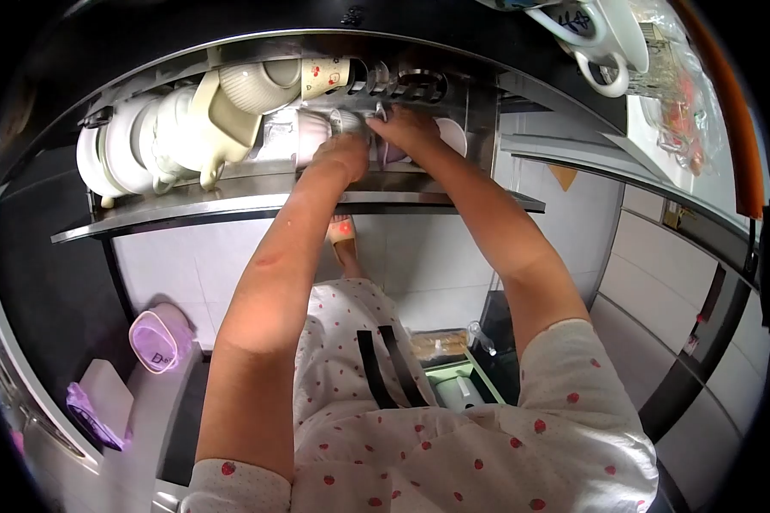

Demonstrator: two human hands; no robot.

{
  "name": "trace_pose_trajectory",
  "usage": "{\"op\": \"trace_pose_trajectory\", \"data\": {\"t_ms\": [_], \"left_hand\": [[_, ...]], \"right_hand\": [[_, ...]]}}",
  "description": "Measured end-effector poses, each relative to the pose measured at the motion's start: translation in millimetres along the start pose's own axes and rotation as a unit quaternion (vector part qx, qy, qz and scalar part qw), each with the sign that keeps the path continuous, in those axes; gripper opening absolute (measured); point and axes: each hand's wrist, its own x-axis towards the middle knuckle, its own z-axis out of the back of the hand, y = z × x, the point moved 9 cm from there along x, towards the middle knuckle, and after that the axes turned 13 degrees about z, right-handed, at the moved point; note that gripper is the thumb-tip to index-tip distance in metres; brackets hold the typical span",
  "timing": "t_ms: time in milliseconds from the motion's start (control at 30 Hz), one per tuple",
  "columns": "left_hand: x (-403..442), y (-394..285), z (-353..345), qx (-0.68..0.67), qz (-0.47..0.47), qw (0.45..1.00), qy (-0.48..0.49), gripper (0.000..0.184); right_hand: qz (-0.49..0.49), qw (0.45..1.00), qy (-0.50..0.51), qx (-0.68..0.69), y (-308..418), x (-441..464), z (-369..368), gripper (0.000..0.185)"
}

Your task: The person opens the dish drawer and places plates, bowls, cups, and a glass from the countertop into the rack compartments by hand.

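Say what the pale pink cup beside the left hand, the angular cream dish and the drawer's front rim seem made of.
Pale pink cup: probably ceramic, perhaps plastic; opaque, smooth-looking wall.
Angular cream dish: likely glazed ceramic, given its thick walls and soft sheen, though plastic is possible.
Drawer's front rim: apparently brushed metal, from its grey, streaky reflections.

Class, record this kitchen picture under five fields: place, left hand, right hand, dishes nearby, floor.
Place: open drawer with a silver metal front edge
Left hand: at a clear, glass-like cup; grip partly hidden
Right hand: at a pale purple cup; grip unclear
Dishes nearby: pale pink round cup, cream squarish bowl tilted on its side
Floor: small round bin lined with purple plastic
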Motion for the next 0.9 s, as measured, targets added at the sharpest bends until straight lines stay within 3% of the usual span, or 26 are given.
{"op": "trace_pose_trajectory", "data": {"t_ms": [233,333,400,433,467,533,600,633,700,767,833,900], "left_hand": [[10.4,4.9,-5.4,-0.021,-0.006,0.999,-0.030,0.028],[6.8,1.4,-5.4,-0.015,-0.008,1.000,-0.014,0.027],[-2.5,0.2,6.9,0.007,0.032,0.999,-0.043,0.029],[-8.9,-6.5,18.7,0.007,0.031,0.999,-0.043,0.029],[-13.2,-8.2,26.9,0.001,0.057,0.998,-0.013,0.029],[-16.8,-9.5,26.1,-0.004,0.085,0.996,0.017,0.032],[-26.9,-41.9,46.6,-0.005,-0.084,0.986,-0.145,0.035],[-25.8,-45.2,42.3,-0.004,-0.085,0.986,-0.145,0.035],[-22.2,-53.0,20.9,0.147,-0.080,0.981,-0.094,0.040],[-21.7,-53.4,18.8,0.165,-0.068,0.981,-0.077,0.039],[-24.3,-47.7,17.7,0.184,-0.056,0.979,-0.060,0.039],[-29.8,-39.7,22.1,0.159,-0.073,0.983,-0.058,0.037]], "right_hand": [[-0.026,1.000,0.006,0.007,5.5,2.4,-9.2,0.081],[0.002,0.995,0.046,0.090,-23.9,22.9,-31.8,0.085],[0.070,0.971,0.027,0.226,-41.9,40.6,-47.0,0.088],[0.011,0.950,-0.017,0.312,-49.1,28.4,-42.3,0.053],[0.011,0.950,-0.018,0.312,-50.6,22.0,-31.0,0.053],[0.020,0.938,0.136,0.320,-48.0,4.3,-28.9,0.044],[0.041,0.931,0.146,0.331,-51.8,2.8,-32.0,0.043],[0.061,0.925,0.156,0.341,-51.2,2.6,-34.1,0.042],[0.052,0.929,0.134,0.342,-59.7,-0.3,-32.5,0.041],[0.042,0.932,0.112,0.342,-66.3,-3.9,-27.2,0.041],[0.067,0.995,-0.061,0.030,-80.5,-1.7,12.0,0.040],[0.092,0.990,-0.106,-0.028,-96.7,-2.2,9.0,0.039]]}}
